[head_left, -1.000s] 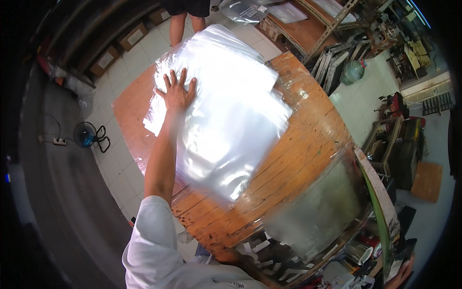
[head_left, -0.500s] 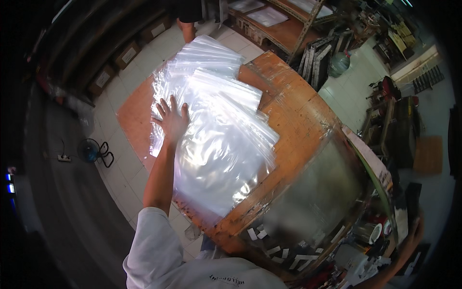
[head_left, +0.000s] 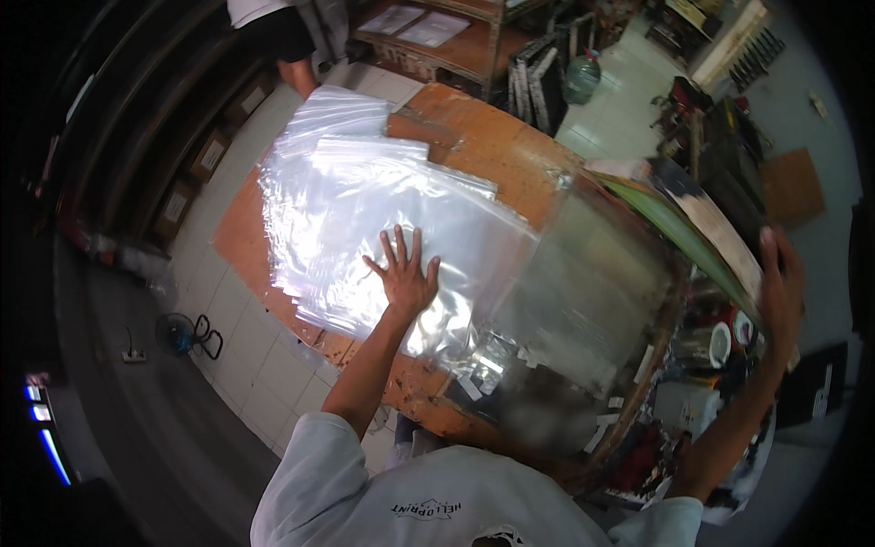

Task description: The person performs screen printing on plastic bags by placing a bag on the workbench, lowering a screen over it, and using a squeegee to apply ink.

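Observation:
My left hand [head_left: 407, 284] lies flat with spread fingers on a clear plastic bag [head_left: 469, 228], the uppermost sheet of a fanned pile of shiny plastic bags [head_left: 314, 196]. That bag's right edge reaches the greyish glassy plate [head_left: 592, 292] on the table. Over on the right, my right hand [head_left: 782, 283] grips the outer end of a tilted screen-printing frame [head_left: 702, 205]. The frame, seen nearly edge-on, has a green face and a pale wooden bar. My right fingers are partly hidden behind the bar.
An orange-brown wooden table [head_left: 510, 137] carries the pile. Cans [head_left: 715, 345] and clutter stand below the frame. Another person [head_left: 278, 41] is beyond the table's far left corner. A shelf rack [head_left: 437, 55], a large water bottle [head_left: 581, 77] and a fan [head_left: 178, 335] stand around.
My left hand has moved right across the pile, and the top bag now extends to the plate. My right hand and the frame's end have come higher. The view has shifted.

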Demonstrator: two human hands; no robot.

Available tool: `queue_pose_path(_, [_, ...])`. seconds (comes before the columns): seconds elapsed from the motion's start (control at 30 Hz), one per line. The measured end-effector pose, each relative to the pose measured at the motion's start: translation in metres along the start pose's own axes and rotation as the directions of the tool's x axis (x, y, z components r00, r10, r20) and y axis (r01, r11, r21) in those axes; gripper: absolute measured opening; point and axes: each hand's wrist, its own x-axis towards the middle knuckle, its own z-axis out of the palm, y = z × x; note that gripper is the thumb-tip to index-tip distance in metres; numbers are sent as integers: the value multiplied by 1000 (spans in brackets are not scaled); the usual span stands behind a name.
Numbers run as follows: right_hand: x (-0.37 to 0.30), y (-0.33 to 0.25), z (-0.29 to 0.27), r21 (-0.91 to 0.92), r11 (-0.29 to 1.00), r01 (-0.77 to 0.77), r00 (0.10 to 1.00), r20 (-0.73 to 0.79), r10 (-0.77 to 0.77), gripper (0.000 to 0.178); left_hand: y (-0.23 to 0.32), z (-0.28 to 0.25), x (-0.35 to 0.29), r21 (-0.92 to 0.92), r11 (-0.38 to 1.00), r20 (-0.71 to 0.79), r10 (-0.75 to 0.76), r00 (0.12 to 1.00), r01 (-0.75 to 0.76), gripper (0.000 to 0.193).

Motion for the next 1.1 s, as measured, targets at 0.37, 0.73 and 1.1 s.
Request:
queue_pose_path(0.37, [13, -6, -2, 29, 967, 251, 967, -53, -250, 75, 115, -24, -76, -115, 903, 99, 424, 900, -413, 65])
queue_pose_path(0.73, [25, -29, -43, 28, 990, 137, 955, 262, -140, 58, 339, 37, -110, -294, 664, 64, 731, 679, -688, 71])
queue_pose_path(1.1, [9, -15, -60, 199, 965, 172, 967, 153, -204, 58, 316, 15, -153, -445, 715, 55, 622, 781, -539, 70])
